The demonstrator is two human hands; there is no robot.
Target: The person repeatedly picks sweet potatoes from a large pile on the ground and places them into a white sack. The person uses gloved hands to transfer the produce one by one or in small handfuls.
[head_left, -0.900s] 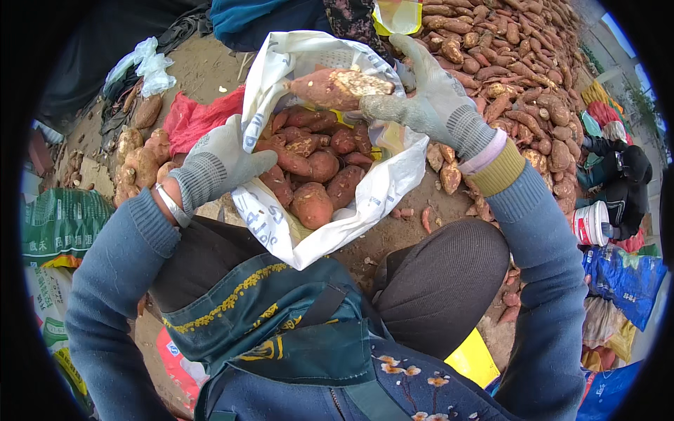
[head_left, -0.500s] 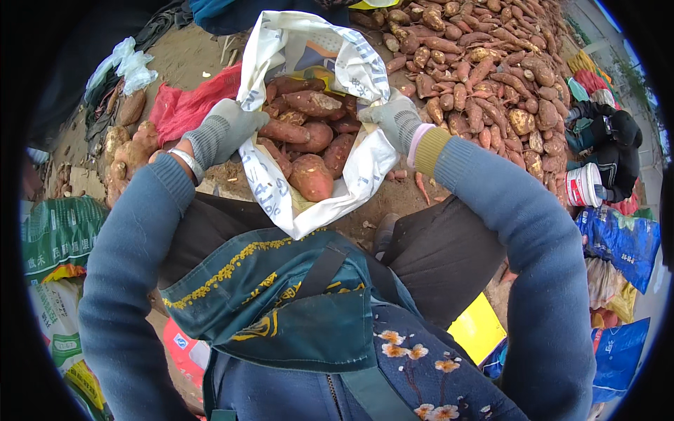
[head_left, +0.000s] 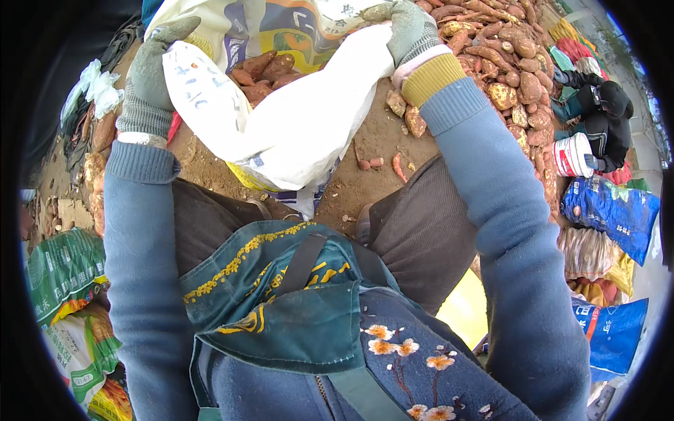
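Note:
A white woven sack [head_left: 295,140] with printed coloured panels stands on the soil between my knees, its mouth spread wide. Several reddish sweet potatoes [head_left: 263,74] show inside; the near side of the rim covers the others. My left hand [head_left: 151,77], in a grey-green glove, is closed on the left edge of the sack's mouth. On the right edge, my right hand [head_left: 411,31], gloved alike, also grips the sack, with its thumb pointing inward along the rim. The fingertips of both hands are partly hidden by the sack.
A large heap of sweet potatoes [head_left: 516,70] lies at the far right, with a few loose pieces near my right knee. Beyond it another person [head_left: 597,126] crouches by a white bucket [head_left: 572,156]. Filled blue sacks [head_left: 611,214] lie at right, green sacks [head_left: 67,274] at left.
Both hands have moved farther away and apart, stretching the sack's mouth wider. The near rim now hangs outward over the sack's front, and fewer sweet potatoes are visible inside.

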